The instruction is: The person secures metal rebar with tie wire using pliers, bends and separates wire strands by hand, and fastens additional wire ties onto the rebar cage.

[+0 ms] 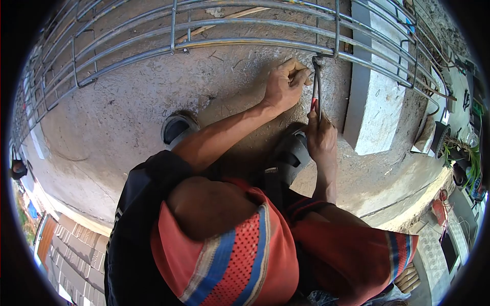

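Observation:
My right hand (321,137) is closed around the handles of a pair of pincers (316,84), with a bit of red showing on one handle. The pincers point away from me, and their jaws meet the near lower corner of a steel rebar cage (245,45). To the left of the jaws, my left hand (287,84) is held in a pinch just below the cage. Whatever sits between its fingertips is too small to make out. Long bars of the cage run across the top of the view, with bent stirrups around them.
A pale rectangular block (375,97) stands right of my hands, reaching under the cage. Short wire scraps lie on the concrete floor (117,117). My sandalled feet (178,127) are below my forearms. Green plants (462,150) and clutter line the far right edge.

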`<state>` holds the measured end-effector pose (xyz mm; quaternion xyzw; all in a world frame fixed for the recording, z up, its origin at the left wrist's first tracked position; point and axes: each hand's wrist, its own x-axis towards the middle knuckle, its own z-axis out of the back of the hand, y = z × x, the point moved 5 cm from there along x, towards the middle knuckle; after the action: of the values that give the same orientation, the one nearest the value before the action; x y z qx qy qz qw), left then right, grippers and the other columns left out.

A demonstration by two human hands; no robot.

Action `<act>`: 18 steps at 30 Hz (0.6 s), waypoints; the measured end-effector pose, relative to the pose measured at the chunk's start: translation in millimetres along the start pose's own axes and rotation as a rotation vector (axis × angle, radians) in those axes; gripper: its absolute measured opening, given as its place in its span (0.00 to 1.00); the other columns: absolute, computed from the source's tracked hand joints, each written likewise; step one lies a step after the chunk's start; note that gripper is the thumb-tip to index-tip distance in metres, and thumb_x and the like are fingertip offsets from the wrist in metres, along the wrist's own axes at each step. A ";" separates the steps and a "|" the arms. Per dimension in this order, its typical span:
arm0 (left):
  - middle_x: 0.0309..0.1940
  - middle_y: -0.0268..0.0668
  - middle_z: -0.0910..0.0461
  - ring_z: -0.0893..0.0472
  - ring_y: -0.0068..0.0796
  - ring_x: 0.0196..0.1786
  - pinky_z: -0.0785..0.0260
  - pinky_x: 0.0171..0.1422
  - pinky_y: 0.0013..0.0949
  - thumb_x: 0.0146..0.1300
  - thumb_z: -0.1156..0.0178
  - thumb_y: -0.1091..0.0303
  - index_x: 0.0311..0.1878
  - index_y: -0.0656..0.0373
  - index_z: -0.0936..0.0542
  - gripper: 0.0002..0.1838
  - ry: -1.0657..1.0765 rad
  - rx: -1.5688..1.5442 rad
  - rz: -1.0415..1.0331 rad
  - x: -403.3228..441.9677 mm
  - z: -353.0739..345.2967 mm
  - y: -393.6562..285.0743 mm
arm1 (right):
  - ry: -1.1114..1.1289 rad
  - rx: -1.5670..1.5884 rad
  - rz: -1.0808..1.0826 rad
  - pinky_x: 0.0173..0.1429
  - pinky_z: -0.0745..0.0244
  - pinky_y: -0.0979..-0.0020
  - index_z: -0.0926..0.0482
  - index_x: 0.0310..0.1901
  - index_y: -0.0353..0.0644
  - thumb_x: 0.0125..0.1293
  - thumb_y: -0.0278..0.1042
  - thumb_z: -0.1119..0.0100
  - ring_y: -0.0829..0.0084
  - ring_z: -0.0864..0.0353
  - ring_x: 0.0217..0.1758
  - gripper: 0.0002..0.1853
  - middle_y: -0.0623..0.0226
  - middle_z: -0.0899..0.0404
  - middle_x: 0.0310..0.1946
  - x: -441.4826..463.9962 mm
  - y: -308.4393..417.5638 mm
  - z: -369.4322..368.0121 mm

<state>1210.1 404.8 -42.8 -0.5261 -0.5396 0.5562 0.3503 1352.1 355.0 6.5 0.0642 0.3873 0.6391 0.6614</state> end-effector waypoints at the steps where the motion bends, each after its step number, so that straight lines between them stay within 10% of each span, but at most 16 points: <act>1: 0.20 0.29 0.22 0.33 0.11 0.22 0.41 0.25 0.22 0.63 0.44 0.70 0.31 0.61 0.23 0.06 0.003 0.023 0.010 0.0 0.9 0.6 | 0.012 0.030 -0.017 0.35 0.29 0.53 0.31 0.58 0.33 0.70 0.36 0.56 0.42 0.23 0.35 0.20 0.39 0.24 0.31 -0.3 -2.9 -2.4; 7: 0.20 0.29 0.21 0.31 0.11 0.23 0.40 0.26 0.22 0.62 0.44 0.71 0.31 0.61 0.23 0.06 -0.011 -0.003 0.004 -0.8 0.0 1.8 | 0.112 0.280 -0.125 0.31 0.25 0.72 0.33 0.62 0.37 0.72 0.48 0.58 0.75 0.21 0.28 0.26 0.62 0.21 0.34 -2.3 -4.8 -6.1; 18: 0.22 0.31 0.21 0.30 0.11 0.25 0.39 0.27 0.21 0.63 0.45 0.72 0.33 0.63 0.24 0.05 0.025 0.045 0.014 -2.2 -0.2 1.4 | 0.120 0.254 -0.166 0.27 0.29 0.69 0.27 0.54 0.33 0.72 0.46 0.59 0.73 0.22 0.22 0.23 0.63 0.26 0.20 0.6 -5.0 -1.3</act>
<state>1211.1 402.5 -43.7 -0.5287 -0.5187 0.5640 0.3651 1355.1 354.1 2.5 0.0766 0.5078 0.5310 0.6740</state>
